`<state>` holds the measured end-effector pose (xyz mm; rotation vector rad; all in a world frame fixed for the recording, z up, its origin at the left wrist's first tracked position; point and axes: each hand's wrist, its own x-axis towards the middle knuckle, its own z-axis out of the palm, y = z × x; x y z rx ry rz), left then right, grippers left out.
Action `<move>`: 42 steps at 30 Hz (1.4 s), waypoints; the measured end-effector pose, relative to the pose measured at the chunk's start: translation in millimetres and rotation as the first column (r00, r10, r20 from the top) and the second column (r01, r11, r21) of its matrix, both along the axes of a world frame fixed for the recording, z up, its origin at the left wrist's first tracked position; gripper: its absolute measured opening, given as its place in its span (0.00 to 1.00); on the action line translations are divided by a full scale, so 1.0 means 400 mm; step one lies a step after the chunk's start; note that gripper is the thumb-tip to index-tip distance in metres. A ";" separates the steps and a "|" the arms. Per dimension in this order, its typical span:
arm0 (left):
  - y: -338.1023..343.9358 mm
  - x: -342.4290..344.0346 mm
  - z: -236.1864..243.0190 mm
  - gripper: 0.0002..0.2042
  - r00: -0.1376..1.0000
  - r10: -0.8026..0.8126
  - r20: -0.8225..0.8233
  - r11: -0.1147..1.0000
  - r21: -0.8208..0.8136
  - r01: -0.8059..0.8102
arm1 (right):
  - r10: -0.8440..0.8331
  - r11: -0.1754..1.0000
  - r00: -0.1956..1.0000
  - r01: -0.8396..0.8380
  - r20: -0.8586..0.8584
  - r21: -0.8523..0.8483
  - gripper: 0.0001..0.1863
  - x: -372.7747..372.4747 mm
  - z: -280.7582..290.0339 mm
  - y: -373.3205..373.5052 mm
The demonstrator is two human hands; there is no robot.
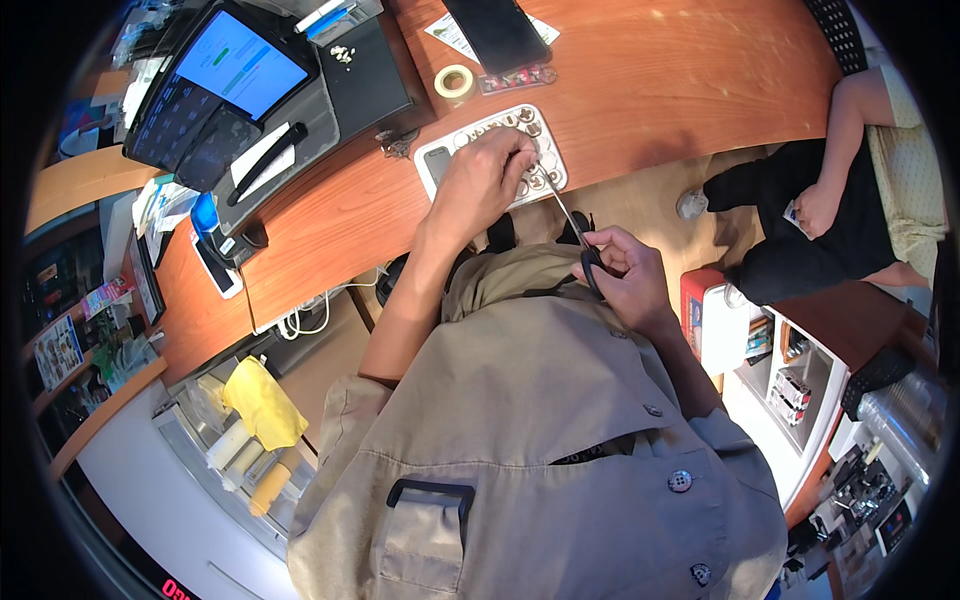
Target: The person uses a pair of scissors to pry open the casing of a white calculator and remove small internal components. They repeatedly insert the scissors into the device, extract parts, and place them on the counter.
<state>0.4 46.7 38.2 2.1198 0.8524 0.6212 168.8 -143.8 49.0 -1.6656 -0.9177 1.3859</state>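
Note:
A white tray (559, 170) with round brown-and-white pieces in rows lies at the table's front edge. My left hand (473, 182) is above it, fingers closed in a pinch; whatever they hold is too small to make out. Slim scissors (566, 210) with black handles are in my right hand (632, 280), in front of the table edge. Their blades slant up and left, tips close to my left fingertips. Part of the tray is hidden under my left hand.
Behind the tray are a tape roll (454, 83), a small clear box (517, 79) and a black phone (497, 32). A lit monitor (240, 65) stands at the left, a white phone (217, 268) near the front edge. At the right sits another person (815, 205).

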 end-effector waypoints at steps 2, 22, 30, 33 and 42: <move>0.004 0.001 0.009 0.04 0.999 -0.019 -0.026 0.999 -0.047 0.018 | 0.024 1.000 0.997 -0.025 0.080 0.011 0.15 -0.001 0.004 0.007; -0.019 -0.041 0.032 0.07 0.999 0.051 -0.008 0.990 -0.132 -0.052 | 0.026 0.998 0.995 -0.020 0.094 -0.058 0.14 -0.020 0.035 0.043; -0.019 -0.039 0.038 0.07 0.995 0.056 -0.077 0.991 -0.117 -0.065 | 0.033 0.994 0.985 -0.014 0.168 -0.110 0.15 -0.032 0.060 0.057; -0.024 -0.043 0.035 0.06 0.997 0.048 -0.059 0.992 -0.112 -0.054 | 0.010 0.987 0.987 0.016 0.160 -0.158 0.16 -0.045 0.056 0.051; -0.019 -0.051 0.030 0.06 0.999 0.005 -0.049 0.995 -0.097 -0.010 | -0.059 0.989 0.994 0.071 0.091 -0.132 0.18 -0.051 0.063 0.055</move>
